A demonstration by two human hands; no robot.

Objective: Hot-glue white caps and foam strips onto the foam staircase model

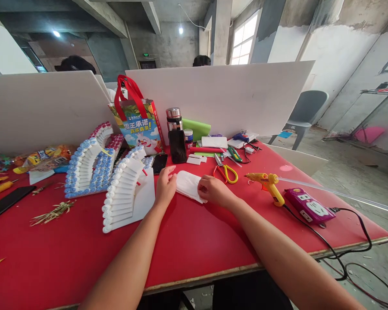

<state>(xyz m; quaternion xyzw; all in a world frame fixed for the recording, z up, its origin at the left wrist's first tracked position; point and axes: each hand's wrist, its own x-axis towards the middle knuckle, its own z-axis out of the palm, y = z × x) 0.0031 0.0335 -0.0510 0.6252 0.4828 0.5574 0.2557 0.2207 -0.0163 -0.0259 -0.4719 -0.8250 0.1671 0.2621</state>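
A flat white bundle (188, 184), like folded tissue or thin soft sheets, lies on the red table between my hands. My left hand (166, 186) rests at its left end, fingers stretched out and thumb beside its edge. At the right end, the fingers of my right hand (215, 190) are curled and pinch the bundle's edge; the fingertips are partly hidden. Just left of my left hand stands a fan-shaped piece of white rolled sticks (122, 193) on a white board (145, 198). Behind it is a similar piece with blue and white rolls (89, 170).
Pliers (225, 171) lie beyond my right hand. A yellow glue gun (267, 184) and a purple box with a cord (308, 206) are on the right. At the back stand a black phone (177, 146), a thermos (173, 118) and a gift bag (139, 127), before white partition boards (220, 99).
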